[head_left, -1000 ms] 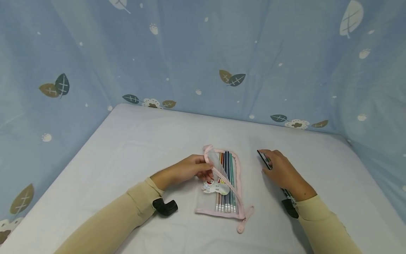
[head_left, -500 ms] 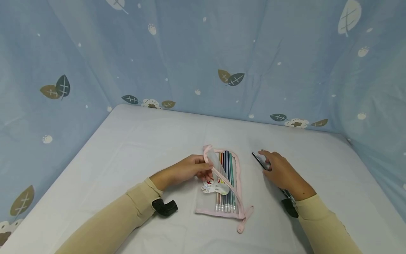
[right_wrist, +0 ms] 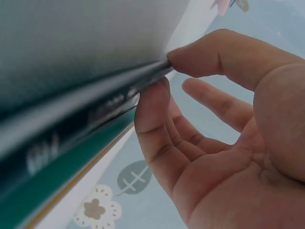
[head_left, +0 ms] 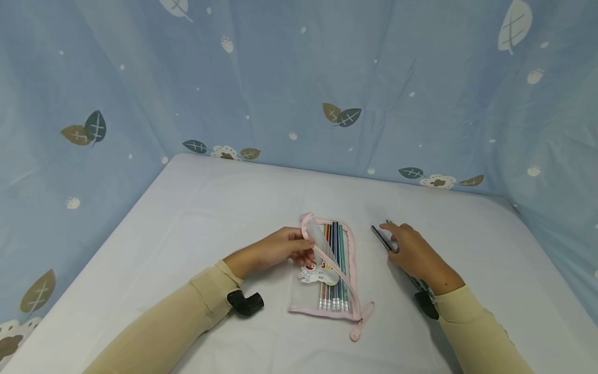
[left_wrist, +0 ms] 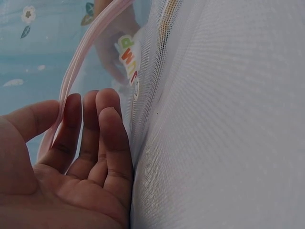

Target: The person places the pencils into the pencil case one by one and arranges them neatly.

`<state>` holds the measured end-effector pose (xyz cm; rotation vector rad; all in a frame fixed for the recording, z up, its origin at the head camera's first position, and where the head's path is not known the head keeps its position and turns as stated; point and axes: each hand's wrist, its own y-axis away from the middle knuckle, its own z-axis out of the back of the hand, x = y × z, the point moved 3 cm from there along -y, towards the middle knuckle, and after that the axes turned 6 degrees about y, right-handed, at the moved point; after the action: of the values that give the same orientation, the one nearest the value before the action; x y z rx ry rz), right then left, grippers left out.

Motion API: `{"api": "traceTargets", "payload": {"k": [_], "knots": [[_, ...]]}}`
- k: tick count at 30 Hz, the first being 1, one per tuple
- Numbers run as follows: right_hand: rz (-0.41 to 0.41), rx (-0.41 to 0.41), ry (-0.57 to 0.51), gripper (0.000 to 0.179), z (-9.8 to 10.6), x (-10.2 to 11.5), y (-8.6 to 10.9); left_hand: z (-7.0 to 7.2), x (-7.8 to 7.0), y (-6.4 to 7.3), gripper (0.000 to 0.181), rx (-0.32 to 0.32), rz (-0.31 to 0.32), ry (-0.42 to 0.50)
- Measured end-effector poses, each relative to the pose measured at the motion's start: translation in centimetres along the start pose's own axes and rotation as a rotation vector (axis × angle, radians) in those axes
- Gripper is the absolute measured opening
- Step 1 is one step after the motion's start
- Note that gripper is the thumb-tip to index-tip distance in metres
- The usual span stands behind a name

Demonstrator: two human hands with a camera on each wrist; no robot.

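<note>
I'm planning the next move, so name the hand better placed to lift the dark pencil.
Likely the right: the right hand pinches the dark pencil, while the left hand holds the pink edge of the pouch.

Pink-trimmed mesh pouch (head_left: 302, 299), one edge lifted open lol
Mostly flat from where I'm standing, red, blue and teal pencils (head_left: 337, 241) lined up inside; a dark printed pencil (head_left: 380, 237) slants nearby, not touching it.

This is a little nook with a white tabletop (head_left: 224, 202). Blue cloth (head_left: 280, 62) with leaves (head_left: 348, 117), flowers (head_left: 437, 181) and paw prints (head_left: 535, 77) goes up on three sides like walls. It hides what kind of room this is.
</note>
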<state>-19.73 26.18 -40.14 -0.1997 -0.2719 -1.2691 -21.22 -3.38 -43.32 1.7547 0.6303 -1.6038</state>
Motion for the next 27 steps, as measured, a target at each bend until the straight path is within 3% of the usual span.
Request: {"api": "traceTargets", "payload": {"k": [8,18,23,27], "knots": [[-0.009,0.03,-0.039,0.069,0.04,-0.03,-0.34,0.12,0.04,-0.17,0.024,-0.006,-0.011,-0.003],[0.007,0.033,-0.015,0.065,-0.27,0.06,-0.12,0.0,0.29,-0.27,0.024,0.001,-0.007,0.005],[-0.005,0.033,-0.035,0.056,-0.28,0.38,-0.12,0.01,0.27,-0.17,0.024,0.0,-0.01,0.008],[-0.008,0.037,-0.039,0.039,-0.2,0.62,-0.09,0.04,0.22,-0.08,0.025,0.002,-0.016,0.003]]}}
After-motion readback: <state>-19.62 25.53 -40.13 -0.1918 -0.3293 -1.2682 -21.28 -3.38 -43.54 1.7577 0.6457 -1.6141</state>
